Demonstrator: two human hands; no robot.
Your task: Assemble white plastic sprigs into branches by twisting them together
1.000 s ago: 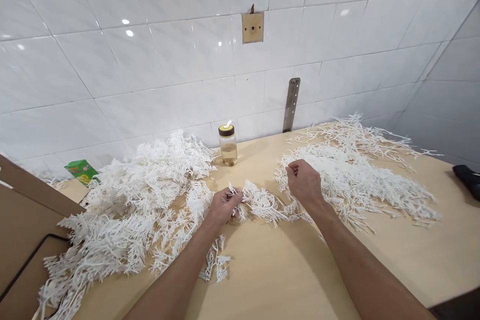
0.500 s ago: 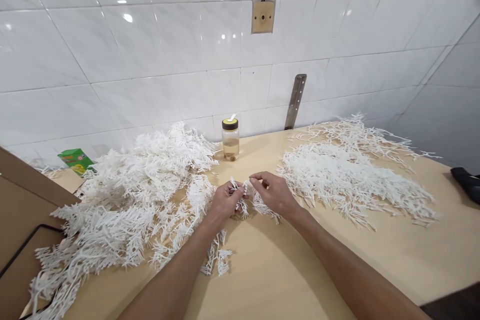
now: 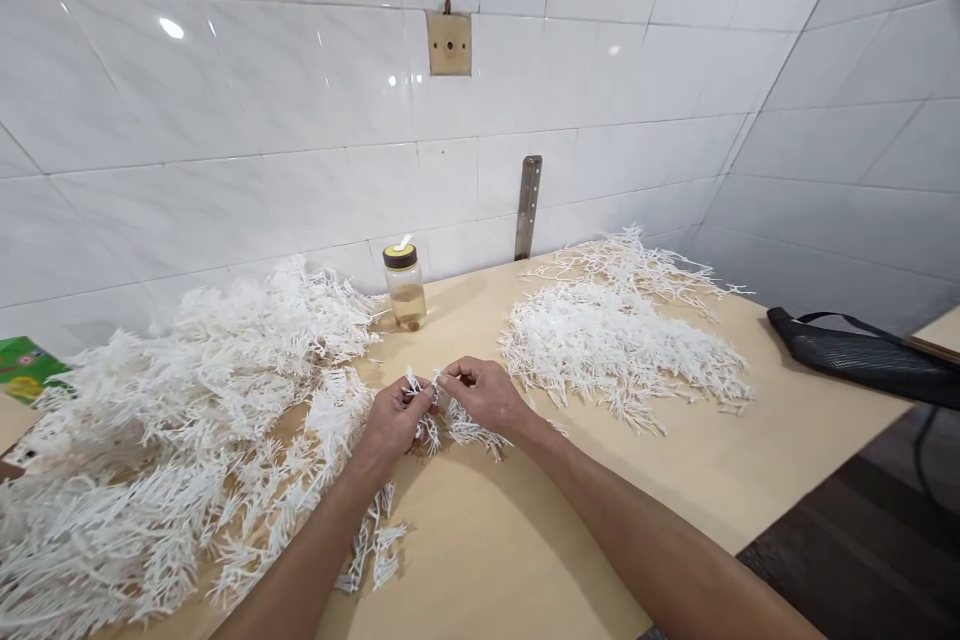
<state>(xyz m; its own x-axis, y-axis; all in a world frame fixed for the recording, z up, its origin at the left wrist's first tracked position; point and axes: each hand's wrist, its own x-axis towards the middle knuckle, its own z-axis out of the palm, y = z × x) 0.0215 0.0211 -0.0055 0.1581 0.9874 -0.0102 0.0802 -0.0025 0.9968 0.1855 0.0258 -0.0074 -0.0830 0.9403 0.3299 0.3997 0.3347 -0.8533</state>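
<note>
Left hand [image 3: 394,418] and right hand [image 3: 486,398] work fingertip to fingertip, the left closed on a white sprig [image 3: 412,382], the right with thumb and forefinger pinched together at what looks like the same sprig; the exact contact is partly hidden by the fingers. Tiled wall [image 3: 300,100] forms the background, with the pale table [image 3: 487,550] below it. On the table, the big heap [image 3: 262,350] of branched white strands covers the left side; the smaller pile [image 3: 607,340] lies to the right, with thin strands [image 3: 637,265] behind it. The bottle [image 3: 407,300], partly filled with pale liquid, stands between heap and pile, near the wall. A loose bunch [image 3: 472,430] lies just below the right hand, and a few small pieces [image 3: 384,552] lie beside the left forearm. For good handling, the left hand should keep a firm, steady grip close to the point of work, while the right pinches only the very tip. Slender branches probably tangle or snap under a hard tug, so small, even movements seem best, well clear of neighbouring strands.
</note>
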